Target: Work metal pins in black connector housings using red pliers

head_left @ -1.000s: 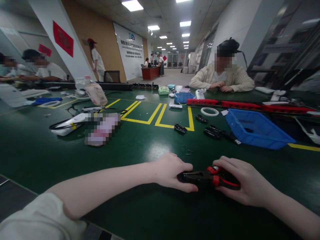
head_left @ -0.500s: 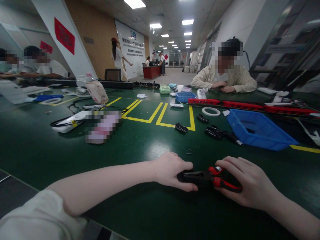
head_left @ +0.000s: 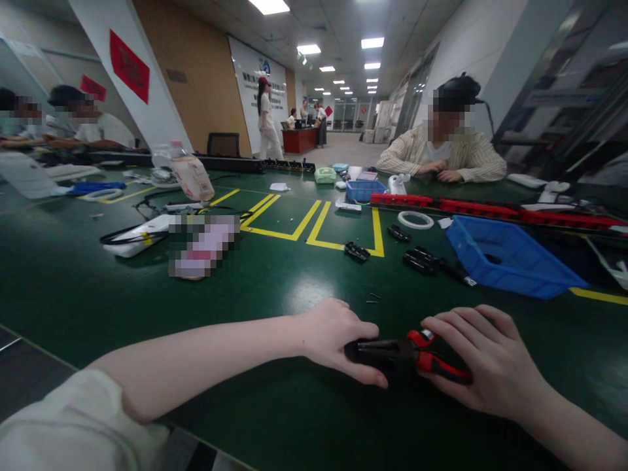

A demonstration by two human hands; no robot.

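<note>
Light from flat ceiling panels [head_left: 371, 42] glints off the dark green surface [head_left: 73, 288], smooth and faintly glossy, that runs the length of a long hall. Yellow tape lines [head_left: 294, 232] box off bays on it well beyond our fingers. Far to the left of our fingers lie a flat white device [head_left: 132, 239] looped with black cable and a clear plastic bottle [head_left: 191, 176].

Our left hand [head_left: 333, 337] rests on the surface, its fingers curled shut about the black metal nose of the pliers [head_left: 392, 350], thumb beneath. The pliers lie low on the surface between both hands, slim and tapering, with handles sleeved in glossy red and black.

Just beyond the fingers a few tiny pins [head_left: 373, 299] are scattered. Farther off sit chunky black plastic parts [head_left: 356, 251] and a white ring [head_left: 415, 219].

Our right hand [head_left: 483, 363] drapes over the handles, fingers closed down on them. Beyond these fingers stands a tilted, thin-walled blue plastic bin [head_left: 520, 284], with a long red strip [head_left: 490, 208] behind it. A person in a striped shirt [head_left: 441, 154] sits across from us.
</note>
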